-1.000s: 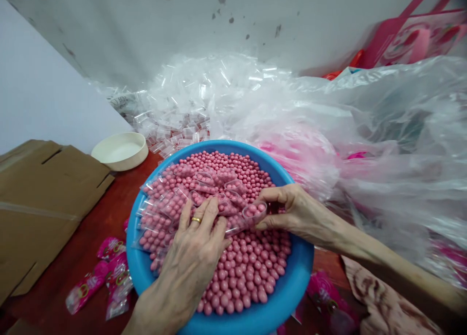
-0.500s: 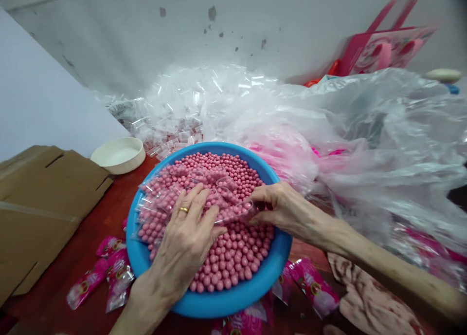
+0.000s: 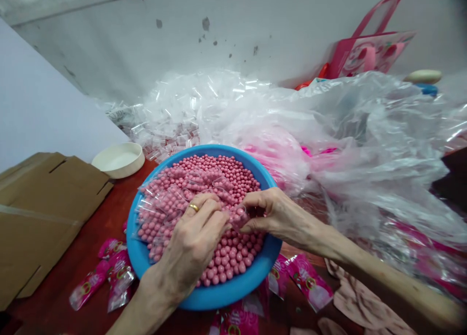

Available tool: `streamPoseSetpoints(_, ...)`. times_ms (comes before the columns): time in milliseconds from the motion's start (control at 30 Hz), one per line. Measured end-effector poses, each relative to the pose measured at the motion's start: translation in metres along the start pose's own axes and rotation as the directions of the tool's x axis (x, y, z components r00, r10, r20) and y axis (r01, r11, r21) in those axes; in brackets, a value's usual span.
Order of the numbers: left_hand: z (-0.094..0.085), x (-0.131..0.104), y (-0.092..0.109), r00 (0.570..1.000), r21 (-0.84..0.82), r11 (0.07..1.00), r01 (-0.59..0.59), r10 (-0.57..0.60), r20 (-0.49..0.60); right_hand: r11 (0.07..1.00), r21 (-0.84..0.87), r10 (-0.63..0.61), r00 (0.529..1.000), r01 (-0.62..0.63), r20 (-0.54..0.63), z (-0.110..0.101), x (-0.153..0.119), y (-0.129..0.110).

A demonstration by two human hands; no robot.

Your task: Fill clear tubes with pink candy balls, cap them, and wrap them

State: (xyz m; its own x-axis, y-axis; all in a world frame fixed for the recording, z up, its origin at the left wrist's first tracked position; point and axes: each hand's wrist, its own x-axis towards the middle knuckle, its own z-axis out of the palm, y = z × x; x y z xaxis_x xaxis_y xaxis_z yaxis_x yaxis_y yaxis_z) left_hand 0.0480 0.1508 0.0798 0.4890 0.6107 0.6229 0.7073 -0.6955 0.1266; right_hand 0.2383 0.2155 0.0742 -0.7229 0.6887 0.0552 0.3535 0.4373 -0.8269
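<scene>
Clear pouch [image 3: 235, 220] (pink balls [image 3: 240, 211] inside), over basin [image 3: 219, 298].

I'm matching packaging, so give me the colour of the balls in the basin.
The balls are pink, showing best in the head view, the only one here.

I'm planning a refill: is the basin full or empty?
Partly full: pink beads spread across the basin but stop below its rim. How deep they go cannot be told.

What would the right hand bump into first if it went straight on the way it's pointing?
The right hand touches the clear sleeve of pink balls, so that comes first; just beyond, the left hand seems next in line, though depth is hard to judge.
</scene>
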Motion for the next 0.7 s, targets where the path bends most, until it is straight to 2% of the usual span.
streamPoseSetpoints(133,-0.001,-0.007,0.006,0.997,0.003,0.999,0.042,-0.042,-0.07,1.0,-0.008,0.001,0.998,-0.002,-0.062,-0.008,0.008,0.006)
streamPoseSetpoints(233,0.0,-0.014,0.014,0.994,0.015,0.994,0.105,-0.105,-0.024,0.996,-0.087,0.008,0.978,-0.027,-0.207,-0.018,0.025,0.015)
streamPoseSetpoints(333,0.0,-0.022,0.023,0.996,0.02,0.996,0.092,-0.092,-0.001,0.977,-0.209,-0.023,0.942,-0.051,-0.336,-0.02,0.047,0.031)
streamPoseSetpoints(533,-0.015,-0.043,0.036,0.995,0.032,0.995,0.094,-0.094,-0.016,0.92,-0.391,-0.118,0.928,-0.032,-0.354,0.007,0.072,0.069)
streamPoseSetpoints(633,-0.027,-0.053,0.039,0.994,0.072,0.992,0.105,-0.107,0.018,0.908,-0.419,-0.137,0.926,-0.025,-0.352,0.013,0.072,0.069)
streamPoseSetpoints(700,-0.033,-0.06,0.042,0.993,0.09,0.989,0.115,-0.115,0.005,0.912,-0.409,-0.143,0.913,-0.028,-0.383,0.009,0.064,0.056)
